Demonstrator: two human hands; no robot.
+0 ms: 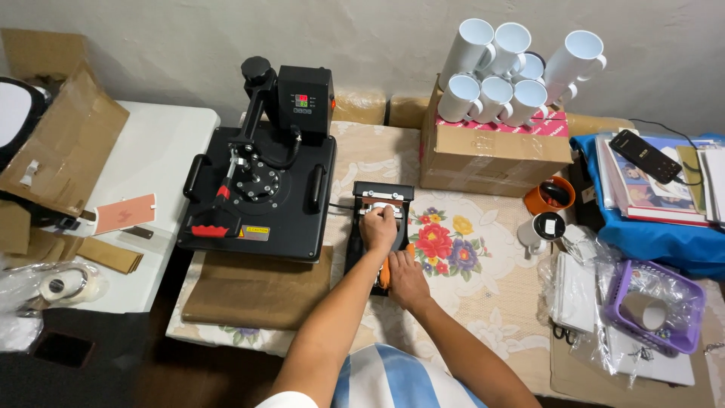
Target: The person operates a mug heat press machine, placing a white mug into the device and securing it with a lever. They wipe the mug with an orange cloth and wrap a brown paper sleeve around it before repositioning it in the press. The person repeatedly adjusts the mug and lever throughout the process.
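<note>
A small black mug press (381,198) with a metal clamp sits on the flowered tablecloth (468,264) in front of me. My left hand (379,228) rests on top of it, fingers curled over the clamp part. My right hand (406,277) is just nearer to me, closed around the press's orange-handled lever (385,276) at its near end. What lies inside the press is hidden by my hands.
A large black flat heat press (260,189) stands to the left on a brown pad. At the back, a cardboard box (491,155) carries several white mugs (498,72). To the right are an orange-and-black mug (555,196), a white mug (540,230), a purple basket (653,306) and stacked papers.
</note>
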